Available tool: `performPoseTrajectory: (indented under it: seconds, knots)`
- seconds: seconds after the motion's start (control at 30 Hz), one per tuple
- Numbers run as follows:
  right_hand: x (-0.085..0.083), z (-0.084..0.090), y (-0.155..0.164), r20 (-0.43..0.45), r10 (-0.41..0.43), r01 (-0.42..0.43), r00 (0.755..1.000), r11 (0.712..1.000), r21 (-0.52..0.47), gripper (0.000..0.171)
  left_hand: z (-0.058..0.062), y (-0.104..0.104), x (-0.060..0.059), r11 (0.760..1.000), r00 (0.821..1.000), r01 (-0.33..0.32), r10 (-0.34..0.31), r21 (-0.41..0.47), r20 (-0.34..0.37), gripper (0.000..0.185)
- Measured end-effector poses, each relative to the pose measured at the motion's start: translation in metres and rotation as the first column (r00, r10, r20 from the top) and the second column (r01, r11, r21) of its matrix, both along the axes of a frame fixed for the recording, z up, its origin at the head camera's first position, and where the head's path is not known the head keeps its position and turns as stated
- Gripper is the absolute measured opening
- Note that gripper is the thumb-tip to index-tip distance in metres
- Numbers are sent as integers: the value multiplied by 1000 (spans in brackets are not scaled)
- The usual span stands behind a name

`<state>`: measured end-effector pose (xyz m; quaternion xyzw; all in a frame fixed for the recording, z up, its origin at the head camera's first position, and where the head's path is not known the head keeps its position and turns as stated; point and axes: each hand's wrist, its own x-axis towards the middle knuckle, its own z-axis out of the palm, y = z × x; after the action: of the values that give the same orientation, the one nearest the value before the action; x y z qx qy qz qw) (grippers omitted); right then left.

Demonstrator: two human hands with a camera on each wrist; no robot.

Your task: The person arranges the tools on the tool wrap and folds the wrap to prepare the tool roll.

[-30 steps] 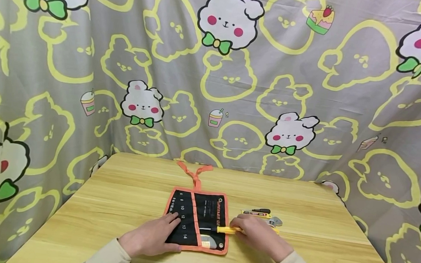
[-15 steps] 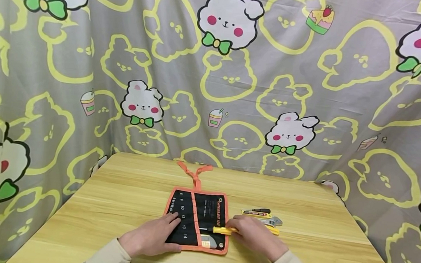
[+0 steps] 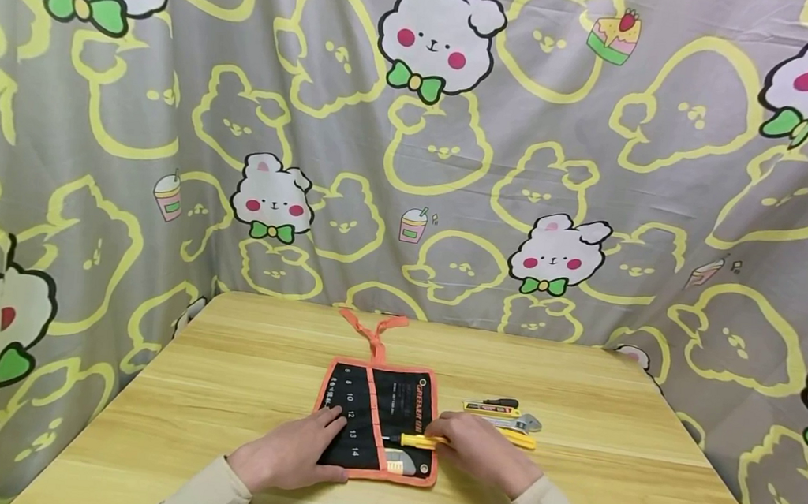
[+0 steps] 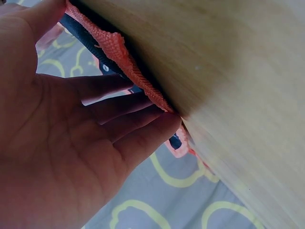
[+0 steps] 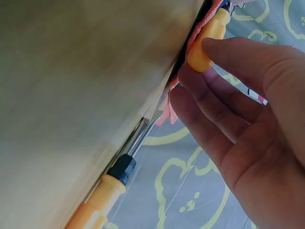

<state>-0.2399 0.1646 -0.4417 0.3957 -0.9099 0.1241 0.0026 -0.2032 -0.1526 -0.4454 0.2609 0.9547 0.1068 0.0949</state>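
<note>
An orange-edged black tool pouch (image 3: 400,394) lies spread on the table, with a seam-divided pocket on its left half. My left hand (image 3: 296,443) rests flat across that half, fingers extended. In the left wrist view, my left hand (image 4: 71,129) has fingertips along the pouch's orange border (image 4: 138,76). My right hand (image 3: 484,450) pinches the rear of a yellow-handled screwdriver (image 3: 416,441), whose shaft runs leftward into a pocket. Close up, thumb and fingers hold the handle end (image 5: 202,55). A grey tool with a pale ribbed part (image 3: 399,463) sits in the slot nearest me.
Right of the pouch lie a small black-handled screwdriver (image 3: 502,402), a flat yellow-and-black item (image 3: 490,408), an adjustable wrench (image 3: 527,423) and another yellow handle (image 3: 521,439). Orange ties (image 3: 374,333) stretch behind the pouch. A patterned curtain (image 3: 454,153) surrounds the wooden table (image 3: 238,365).
My right hand has moved left, and the screwdriver has slid further into the pocket, with less shaft showing. The left hand has stayed put on the pouch.
</note>
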Motion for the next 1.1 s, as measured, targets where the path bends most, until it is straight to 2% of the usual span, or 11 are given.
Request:
performPoseTrajectory:
  seconds: [0.43, 1.1]
  knots:
    - [0, 1, -13, 19, 24, -24, 1000, 999, -34, 23, 0, 0, 0, 1000, 1000, 5, -5, 1, -6, 89]
    - [3, 4, -30, 43, -28, 28, 999, 1000, -4, 25, 1, -1, 0, 1000, 1000, -1, 1, 0, 1, 89]
